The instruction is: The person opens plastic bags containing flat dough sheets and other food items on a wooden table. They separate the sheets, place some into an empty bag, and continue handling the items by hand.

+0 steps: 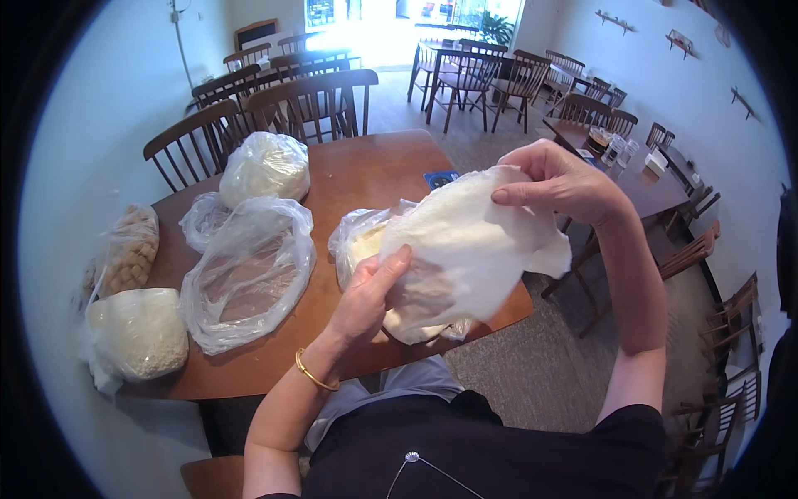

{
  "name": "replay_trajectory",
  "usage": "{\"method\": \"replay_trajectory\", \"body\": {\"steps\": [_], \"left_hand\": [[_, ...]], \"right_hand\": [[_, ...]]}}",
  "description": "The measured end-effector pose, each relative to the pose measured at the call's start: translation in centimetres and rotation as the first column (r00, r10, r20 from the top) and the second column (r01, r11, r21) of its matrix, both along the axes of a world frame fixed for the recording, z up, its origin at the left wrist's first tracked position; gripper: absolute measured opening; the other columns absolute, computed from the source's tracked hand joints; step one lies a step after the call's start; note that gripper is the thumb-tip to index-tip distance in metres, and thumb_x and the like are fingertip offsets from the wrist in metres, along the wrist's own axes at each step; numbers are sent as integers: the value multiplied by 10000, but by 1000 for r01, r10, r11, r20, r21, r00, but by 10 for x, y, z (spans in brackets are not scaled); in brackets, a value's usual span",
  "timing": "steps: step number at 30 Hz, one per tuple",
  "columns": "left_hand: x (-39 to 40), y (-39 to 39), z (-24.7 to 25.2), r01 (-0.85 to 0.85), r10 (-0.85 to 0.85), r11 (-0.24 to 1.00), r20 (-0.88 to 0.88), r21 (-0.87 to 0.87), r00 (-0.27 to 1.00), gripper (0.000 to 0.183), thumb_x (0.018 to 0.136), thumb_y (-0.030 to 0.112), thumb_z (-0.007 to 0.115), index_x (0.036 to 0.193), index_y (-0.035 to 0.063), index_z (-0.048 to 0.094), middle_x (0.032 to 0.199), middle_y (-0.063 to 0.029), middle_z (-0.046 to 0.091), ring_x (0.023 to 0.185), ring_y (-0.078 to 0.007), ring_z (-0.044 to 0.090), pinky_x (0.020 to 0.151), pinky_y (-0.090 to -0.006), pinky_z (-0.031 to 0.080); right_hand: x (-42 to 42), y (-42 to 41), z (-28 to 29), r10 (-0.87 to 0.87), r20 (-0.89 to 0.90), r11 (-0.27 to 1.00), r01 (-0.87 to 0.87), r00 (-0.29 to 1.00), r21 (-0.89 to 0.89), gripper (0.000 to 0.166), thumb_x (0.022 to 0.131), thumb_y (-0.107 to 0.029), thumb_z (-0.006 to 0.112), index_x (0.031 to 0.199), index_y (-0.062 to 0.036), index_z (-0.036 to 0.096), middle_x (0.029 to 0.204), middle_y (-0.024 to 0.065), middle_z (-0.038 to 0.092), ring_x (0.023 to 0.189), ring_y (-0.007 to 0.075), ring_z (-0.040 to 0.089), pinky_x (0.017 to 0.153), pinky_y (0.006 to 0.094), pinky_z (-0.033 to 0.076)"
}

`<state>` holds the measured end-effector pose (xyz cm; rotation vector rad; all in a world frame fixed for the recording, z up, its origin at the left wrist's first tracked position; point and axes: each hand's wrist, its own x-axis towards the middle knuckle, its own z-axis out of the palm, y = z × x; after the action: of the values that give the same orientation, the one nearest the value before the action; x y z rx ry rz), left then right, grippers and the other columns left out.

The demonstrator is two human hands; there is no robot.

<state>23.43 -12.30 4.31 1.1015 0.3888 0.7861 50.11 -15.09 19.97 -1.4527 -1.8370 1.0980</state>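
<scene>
A thin, pale, translucent sheet (464, 243) with ragged edges is stretched between my two hands above the table's right part. My left hand (369, 287) pinches its near-left edge, thumb on top. Higher up and to the right, my right hand (548, 184) grips the far edge between thumb and fingers. Beneath the sheet, a clear plastic bag (352, 227) lies open around a cream-coloured stack (368, 245), mostly hidden by the sheet. Whether the sheet is food or a wrapping, I cannot tell.
On the wooden table (361, 168) lie an opened plastic bag (249, 274), a filled white bag (265, 168), a bag of pale crumbly food (140, 334) and a bag of brown cubes (131, 249). A blue item (440, 179) is near the far right edge. Wooden chairs (312, 93) stand beyond.
</scene>
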Motion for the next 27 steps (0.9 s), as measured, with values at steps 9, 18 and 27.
{"method": "replay_trajectory", "body": {"steps": [9, 18, 27], "left_hand": [[-31, 63, 18, -104, 120, 980, -89, 167, 989, 337, 999, 264, 625, 1166, -28, 644, 1117, -111, 696, 998, -198, 699, 806, -384, 623], [-60, 74, 20, -86, 511, 423, -159, 902, 845, 199, 859, 51, 681, 1050, 68, 736, 1011, -85, 723, 938, -251, 691, 847, -389, 540], [-87, 2, -63, 84, 625, 360, -307, 929, 718, 256, 754, -47, 647, 967, 79, 712, 1056, -47, 700, 1112, -256, 626, 1041, -465, 426]], "right_hand": [[-3, 54, -39, -3, -87, 1000, 5, 996, 18, 316, 922, -288, 739, 1024, 12, 739, 856, 19, 727, 729, 55, 652, 664, 228, 533], [-26, 23, -62, 59, 316, 725, -258, 947, 638, 172, 864, -77, 716, 1033, -68, 745, 941, 81, 740, 842, 193, 718, 737, 304, 580], [-28, -24, -163, 201, 407, 824, -379, 891, 422, 225, 836, -258, 772, 944, -68, 716, 940, 89, 708, 929, 231, 675, 831, 382, 533]]}}
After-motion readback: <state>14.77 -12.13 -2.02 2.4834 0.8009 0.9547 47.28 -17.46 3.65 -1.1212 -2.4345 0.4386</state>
